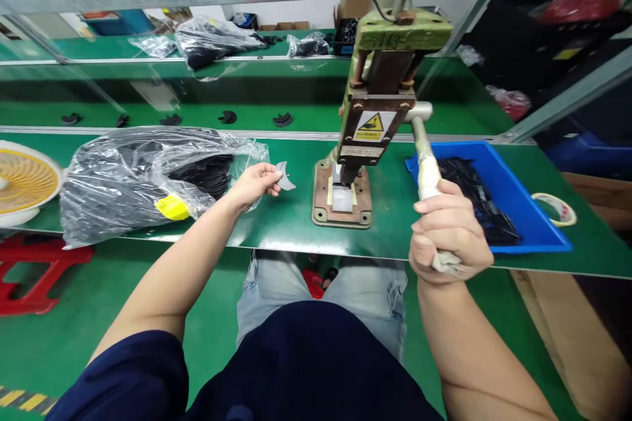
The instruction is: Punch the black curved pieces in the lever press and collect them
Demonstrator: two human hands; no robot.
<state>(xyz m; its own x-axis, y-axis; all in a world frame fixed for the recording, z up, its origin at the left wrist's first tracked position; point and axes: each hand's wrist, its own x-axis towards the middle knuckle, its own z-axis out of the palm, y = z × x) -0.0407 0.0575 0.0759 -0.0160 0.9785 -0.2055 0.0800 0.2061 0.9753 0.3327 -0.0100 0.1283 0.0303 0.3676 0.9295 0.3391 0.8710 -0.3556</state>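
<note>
Between the thumb and fingers of my left hand (254, 185) is a thin, pale grey crescent-shaped piece (285, 177). It is held above the green bench, left of the press. My right hand (449, 231) is wrapped around the tape-covered lever (426, 161) of the green hand press (403, 34). A small pale block (342, 200) sits on the press's base plate (320, 200), under the ram. Beside my left hand lies a clear plastic bag (113, 174) of black curved pieces (205, 177) with a yellow label.
A blue bin (536, 233) holding black parts stands right of the lever, near a tape roll (567, 214). Several black crescent pieces (228, 117) lie spaced along the green strip behind. At left are a fan (27, 174) and a red stool (42, 276).
</note>
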